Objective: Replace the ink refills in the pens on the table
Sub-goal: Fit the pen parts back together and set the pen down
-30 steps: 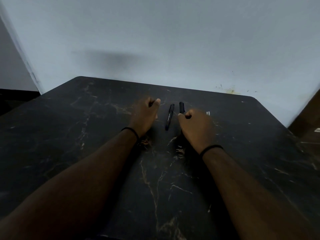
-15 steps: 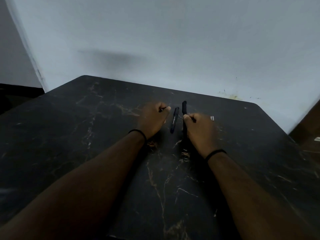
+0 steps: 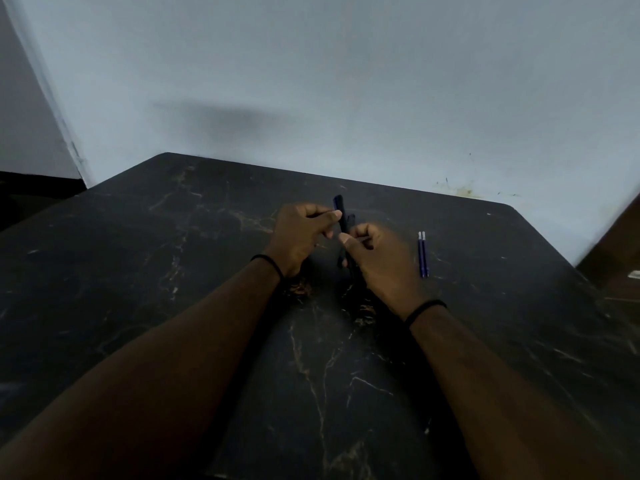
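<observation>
Gripping one dark pen (image 3: 341,216) between them, both hands meet over the middle of the bench (image 3: 138,271), toward its far edge. The left hand (image 3: 299,233) pinches the pen's upper part with fingers clamped; the right hand (image 3: 377,258) closes its fingers on the lower part. A second pen (image 3: 351,220) lies just behind it. Two refills (image 3: 423,254) lie side by side, touching, near the right hand.
</observation>
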